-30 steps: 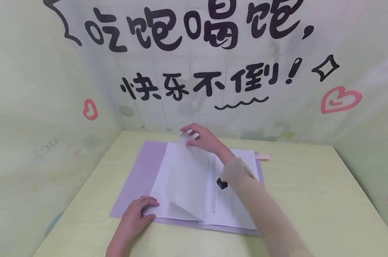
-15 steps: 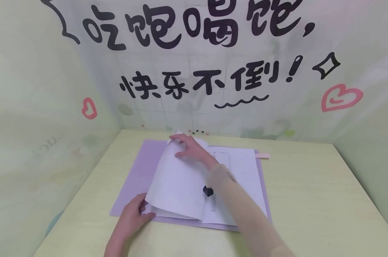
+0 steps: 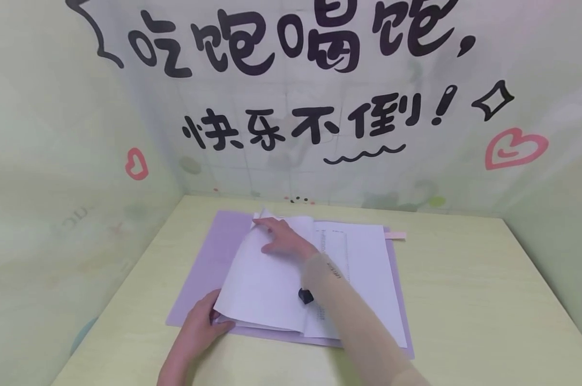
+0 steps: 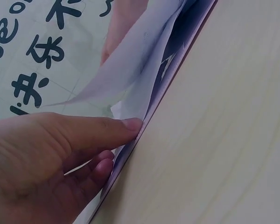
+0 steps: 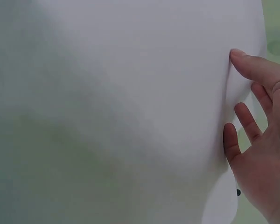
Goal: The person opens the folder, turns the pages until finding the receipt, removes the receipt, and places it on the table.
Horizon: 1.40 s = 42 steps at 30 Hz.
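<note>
In the head view, a book with a purple cover (image 3: 199,268) lies open on the table, its right-hand page (image 3: 368,284) printed with text near the spine. A blank white page (image 3: 262,284) curves over to the left side. My right hand (image 3: 283,238) rests on the upper part of that page; in the right wrist view, the thumb and spread fingers of the hand (image 5: 266,158) touch its edge. At the lower left corner, my left hand (image 3: 199,327) pinches the book's edge; its thumb (image 4: 130,126) is on the pages in the left wrist view. Curled fingers sit below.
A pale pink tab (image 3: 396,235) sticks out from the book's right side. A light wood table (image 3: 464,300) lies under it. White printed sheeting (image 3: 281,177) walls off the back and sides. A small black device (image 3: 305,296) is at the right sleeve.
The turning page has gone left and down onto the left side of the book. My right hand has moved left and lower with it. My left hand stays at the lower left corner.
</note>
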### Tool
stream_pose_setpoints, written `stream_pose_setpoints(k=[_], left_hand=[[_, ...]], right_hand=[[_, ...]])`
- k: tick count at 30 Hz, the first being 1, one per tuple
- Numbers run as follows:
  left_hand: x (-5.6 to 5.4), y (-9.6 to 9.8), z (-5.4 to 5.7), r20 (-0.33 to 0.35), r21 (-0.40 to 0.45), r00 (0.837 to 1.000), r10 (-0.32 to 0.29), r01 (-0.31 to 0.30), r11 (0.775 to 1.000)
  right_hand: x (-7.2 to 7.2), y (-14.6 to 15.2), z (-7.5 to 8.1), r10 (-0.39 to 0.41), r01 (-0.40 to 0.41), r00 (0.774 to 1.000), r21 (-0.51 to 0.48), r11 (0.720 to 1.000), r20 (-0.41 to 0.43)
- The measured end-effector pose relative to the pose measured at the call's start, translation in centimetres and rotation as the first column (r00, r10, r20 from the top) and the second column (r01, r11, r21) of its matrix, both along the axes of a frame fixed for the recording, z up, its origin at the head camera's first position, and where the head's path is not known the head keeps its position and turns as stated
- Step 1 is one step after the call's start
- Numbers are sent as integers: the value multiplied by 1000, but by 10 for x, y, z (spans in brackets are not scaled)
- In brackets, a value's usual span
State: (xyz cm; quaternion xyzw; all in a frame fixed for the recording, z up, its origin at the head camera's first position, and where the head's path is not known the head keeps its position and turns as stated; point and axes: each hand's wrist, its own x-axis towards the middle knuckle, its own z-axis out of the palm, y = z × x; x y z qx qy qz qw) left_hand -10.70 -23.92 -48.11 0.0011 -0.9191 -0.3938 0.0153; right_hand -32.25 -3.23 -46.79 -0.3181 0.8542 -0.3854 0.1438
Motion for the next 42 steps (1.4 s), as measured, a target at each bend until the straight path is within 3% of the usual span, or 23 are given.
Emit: stream_pose_setpoints(k=[7,15,20,28,35,42], left_hand=[[-2,1,-3,-20,56,999,-25,26,998],[2,1,-2,-120,-90,985,-121,111,990],[4,1,1,-124,-140,983,-132,114,984],[5,-1,1,-118,-127,985,-126,111,986],[1,1,0,-169,-175,978,-119,89,980],[0,2,2,-132,-155,985,-113,93,984]], right_hand=[[10,-6,-8,-12,20,999,162,987,-52],[13,-8,-4,-4,12,1000,262,965,-31],[13,-8,-5,21,-8,999,282,959,-45],[14,-7,-5,36,-13,997,320,947,-67],[13,-10,-6,68,-22,992,379,925,-107],[12,-10,-8,74,-19,990,401,916,-123]])
